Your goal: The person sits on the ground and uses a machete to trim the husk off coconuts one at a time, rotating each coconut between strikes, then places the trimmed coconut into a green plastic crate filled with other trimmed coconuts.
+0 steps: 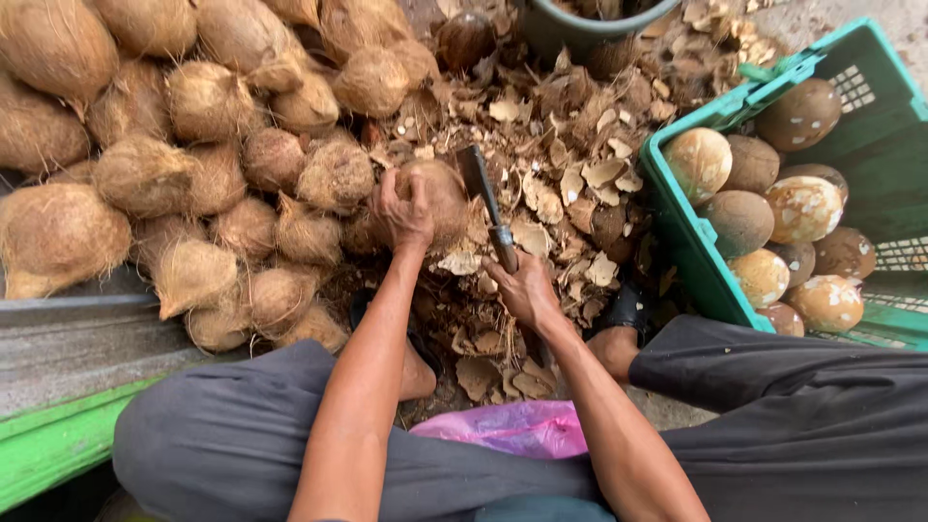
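Husked coconuts in pile (145, 174): tan to pale brown, fibrous streaking noted. Coconut (435, 198) under left hand (404, 215): same dull brown. Blade of knife (480, 184) in right hand (522, 290): dark grey; collar near the grip lighter, metallic. Shell chips (580, 164) on ground: mixed dark brown and cream. Crate (691, 232): bright green. Peeled coconuts (802, 208) inside it: brown mottled with cream-white patches. Trousers (793, 416): dark grey, plain. Plastic bag (512, 428): pink. Board edge (58, 445) at lower left: green, grey above.

my right hand (523, 290) hides the knife's handle (504, 249); the dark bucket (580, 21) is cut off at the top edge
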{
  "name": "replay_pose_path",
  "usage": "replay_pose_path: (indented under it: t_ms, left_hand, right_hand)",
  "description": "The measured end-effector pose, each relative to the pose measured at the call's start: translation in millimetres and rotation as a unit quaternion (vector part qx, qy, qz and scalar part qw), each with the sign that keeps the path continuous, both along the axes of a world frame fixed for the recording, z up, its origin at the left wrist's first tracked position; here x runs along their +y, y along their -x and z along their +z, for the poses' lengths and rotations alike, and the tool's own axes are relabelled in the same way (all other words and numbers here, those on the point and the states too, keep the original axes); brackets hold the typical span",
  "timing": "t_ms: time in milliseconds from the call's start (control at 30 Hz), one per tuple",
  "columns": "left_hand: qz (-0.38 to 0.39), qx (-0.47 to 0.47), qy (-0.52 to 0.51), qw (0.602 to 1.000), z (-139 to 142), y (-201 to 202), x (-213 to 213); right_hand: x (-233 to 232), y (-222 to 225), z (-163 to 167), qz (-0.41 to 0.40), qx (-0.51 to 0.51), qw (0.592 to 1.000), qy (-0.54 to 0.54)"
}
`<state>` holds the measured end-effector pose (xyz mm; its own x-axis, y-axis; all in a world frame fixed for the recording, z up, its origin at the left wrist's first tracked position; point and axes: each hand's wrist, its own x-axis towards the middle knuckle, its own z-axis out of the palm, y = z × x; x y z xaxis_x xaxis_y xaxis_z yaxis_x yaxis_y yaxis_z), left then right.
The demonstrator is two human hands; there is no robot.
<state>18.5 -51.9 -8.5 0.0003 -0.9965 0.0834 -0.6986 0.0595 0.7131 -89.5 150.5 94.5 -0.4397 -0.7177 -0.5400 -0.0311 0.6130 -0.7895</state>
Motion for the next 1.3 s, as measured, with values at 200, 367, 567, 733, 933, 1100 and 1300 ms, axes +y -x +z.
replay_pose_path:
  t_ms: [200, 367, 567, 733, 933, 1100, 1300]
  left_hand:
    - [-0.005, -0.019, -0.009, 1.000, 2, 1, 3]
    - [0.009, -0.024, -0.052, 0.998, 0, 2, 1]
    - [-0.090, -0.009, -0.163, 0.983, 12, -8, -13]
    - [-0.095, 0.003, -0.292, 0.952, 20, -17, -27]
    - [-0.275, -0.112, -0.048, 0.954, 30, -12, -19]
    - [-0.251, -0.143, -0.130, 0.948, 36, -15, -33]
    - [-0.144, -0.063, -0.054, 0.986, 18, -14, -27]
  right_hand:
    - [-7, 14, -16, -0.099, -0.023, 0.941, 0.323]
    - [2, 0, -38, 0.035, -0.090, 0.987, -0.126]
    - [5, 22, -19, 0.033, -0.069, 0.996, -0.045]
    - [0, 35, 0, 0.011, -0.056, 0.998, 0.013]
    - [2, 26, -2, 0.039, -0.011, 0.999, 0.006]
    - [0, 29, 1, 0.036, -0.002, 0.999, -0.003]
    - [0, 34, 16, 0.028, 0.042, 0.998, 0.042]
